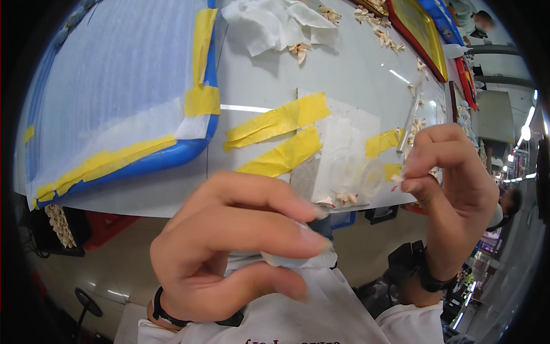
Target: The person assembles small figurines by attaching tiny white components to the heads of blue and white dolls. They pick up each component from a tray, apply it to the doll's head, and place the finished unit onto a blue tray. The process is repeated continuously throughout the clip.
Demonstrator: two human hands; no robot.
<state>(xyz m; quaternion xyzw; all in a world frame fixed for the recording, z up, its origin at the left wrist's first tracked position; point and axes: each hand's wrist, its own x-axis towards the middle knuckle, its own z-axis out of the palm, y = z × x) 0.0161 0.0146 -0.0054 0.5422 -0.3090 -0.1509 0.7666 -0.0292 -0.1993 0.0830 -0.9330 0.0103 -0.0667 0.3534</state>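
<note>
My left hand (229,246) is curled in front of my body. Between its fingers and thumb is a pale, rounded, glossy thing (281,261), mostly hidden by the fingers. Raised at the right, my right hand (452,172) pinches a small cream piece with a red tip (396,180) between thumb and forefinger. Near those fingertips, a clear round plastic piece (373,176) rests on a whitish sheet (344,129) on the table. A few cream pieces with red marks (346,198) lie at the table's near edge.
Yellow tape strips (281,119) stick to the table (252,80). At left stands a blue-rimmed tray (183,153) covered with white foam sheeting. A crumpled white cloth (275,26) and more cream pieces (387,40) lie at the back. A red-and-gold tray (421,34) sits far right.
</note>
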